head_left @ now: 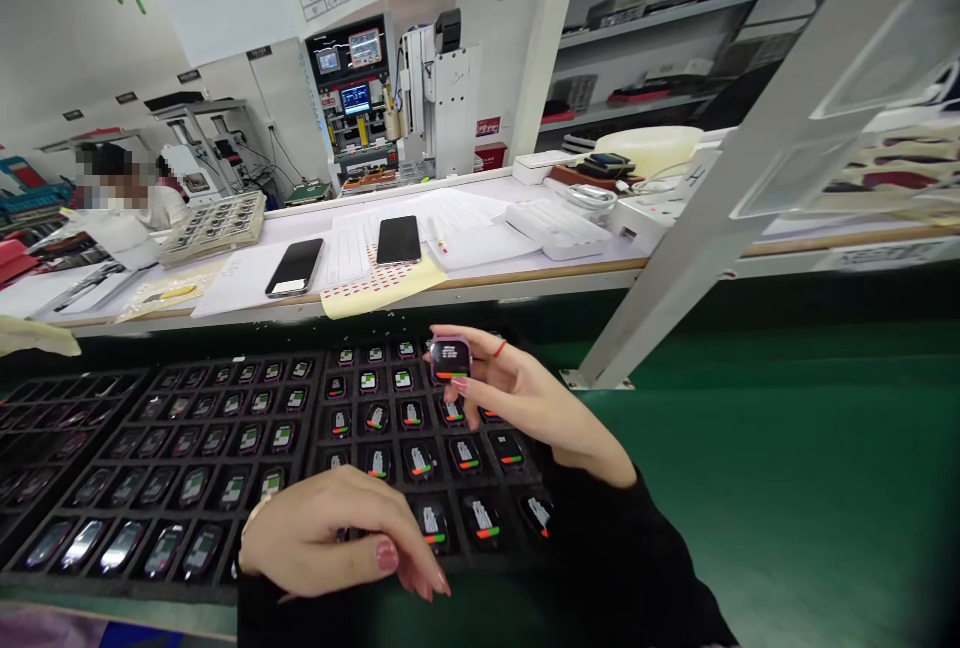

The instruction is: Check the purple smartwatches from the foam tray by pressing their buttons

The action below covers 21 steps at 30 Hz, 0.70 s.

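Between the thumb and fingers of my right hand (510,378) is a smartwatch (451,358) without a strap, held above the tray. Its purple case frames a lit screen with white text and a red and green bar. My left hand (337,533) hangs over the front of the black foam tray (321,398), fingers loosely bent and apart, and nothing shows in it. It hides some of the compartments. Around both hands, watches (466,453) lie face up in the tray's compartments. Many have lit screens with the same coloured bar; others show green and white patches.
Further trays of mostly dark watches (142,443) lie to the left. Behind them, a raised shelf carries two phones (296,266), papers (480,246) and a white box (562,231). A slanting metal post (667,218) stands right of my hand. Another person (124,183) sits beyond the shelf.
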Each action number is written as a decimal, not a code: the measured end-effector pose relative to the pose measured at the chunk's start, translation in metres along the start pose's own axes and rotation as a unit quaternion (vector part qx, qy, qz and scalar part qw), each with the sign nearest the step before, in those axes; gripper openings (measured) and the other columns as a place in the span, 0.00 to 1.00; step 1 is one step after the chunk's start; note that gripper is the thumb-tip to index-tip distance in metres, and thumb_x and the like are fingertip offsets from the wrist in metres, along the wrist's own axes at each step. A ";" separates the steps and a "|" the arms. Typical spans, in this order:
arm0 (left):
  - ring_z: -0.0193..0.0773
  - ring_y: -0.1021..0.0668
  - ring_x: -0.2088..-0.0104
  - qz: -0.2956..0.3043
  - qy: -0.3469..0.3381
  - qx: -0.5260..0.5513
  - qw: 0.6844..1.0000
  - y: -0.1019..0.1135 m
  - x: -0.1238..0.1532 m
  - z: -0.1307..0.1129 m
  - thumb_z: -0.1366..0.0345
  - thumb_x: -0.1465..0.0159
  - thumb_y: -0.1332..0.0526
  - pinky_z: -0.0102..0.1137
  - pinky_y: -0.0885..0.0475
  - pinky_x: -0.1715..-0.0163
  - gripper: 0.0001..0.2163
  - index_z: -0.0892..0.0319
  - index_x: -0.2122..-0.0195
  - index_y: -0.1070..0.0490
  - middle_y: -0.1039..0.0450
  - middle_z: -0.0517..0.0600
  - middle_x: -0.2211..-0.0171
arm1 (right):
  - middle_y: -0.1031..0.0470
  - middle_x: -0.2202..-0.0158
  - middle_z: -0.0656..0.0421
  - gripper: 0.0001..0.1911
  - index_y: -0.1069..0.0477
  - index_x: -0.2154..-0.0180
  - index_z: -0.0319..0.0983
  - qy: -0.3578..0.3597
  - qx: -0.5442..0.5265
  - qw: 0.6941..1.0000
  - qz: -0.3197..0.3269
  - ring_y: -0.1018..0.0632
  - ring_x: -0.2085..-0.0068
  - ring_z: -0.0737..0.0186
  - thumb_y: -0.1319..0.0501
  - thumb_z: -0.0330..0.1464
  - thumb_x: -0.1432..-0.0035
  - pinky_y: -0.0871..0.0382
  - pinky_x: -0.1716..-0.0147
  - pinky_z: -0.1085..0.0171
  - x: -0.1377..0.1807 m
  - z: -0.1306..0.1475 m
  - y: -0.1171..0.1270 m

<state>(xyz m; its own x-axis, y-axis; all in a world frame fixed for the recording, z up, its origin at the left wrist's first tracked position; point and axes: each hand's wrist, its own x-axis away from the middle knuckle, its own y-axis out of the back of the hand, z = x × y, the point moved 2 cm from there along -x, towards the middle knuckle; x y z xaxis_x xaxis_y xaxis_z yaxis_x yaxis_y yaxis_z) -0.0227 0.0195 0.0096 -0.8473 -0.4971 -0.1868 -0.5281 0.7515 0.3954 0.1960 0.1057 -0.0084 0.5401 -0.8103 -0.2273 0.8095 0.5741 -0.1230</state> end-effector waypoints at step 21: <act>0.39 0.22 0.63 -0.266 0.341 0.144 0.890 -0.057 0.093 0.071 0.43 0.31 0.46 0.33 0.27 0.58 0.24 0.59 0.55 0.23 0.22 0.54 0.63 | 0.22 0.66 0.54 0.40 0.46 0.30 0.29 -0.184 0.348 0.915 -0.088 0.21 0.70 0.57 0.35 0.37 0.37 0.20 0.68 0.58 0.001 -0.090 0.141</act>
<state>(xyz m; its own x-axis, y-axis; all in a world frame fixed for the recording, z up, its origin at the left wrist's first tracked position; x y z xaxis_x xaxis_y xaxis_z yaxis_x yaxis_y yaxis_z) -0.0749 -0.0390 -0.0939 -0.2944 -0.8899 0.3485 -0.9198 0.3628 0.1494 0.2901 0.1962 -0.1128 0.3250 -0.9411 0.0932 0.7725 0.3211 0.5479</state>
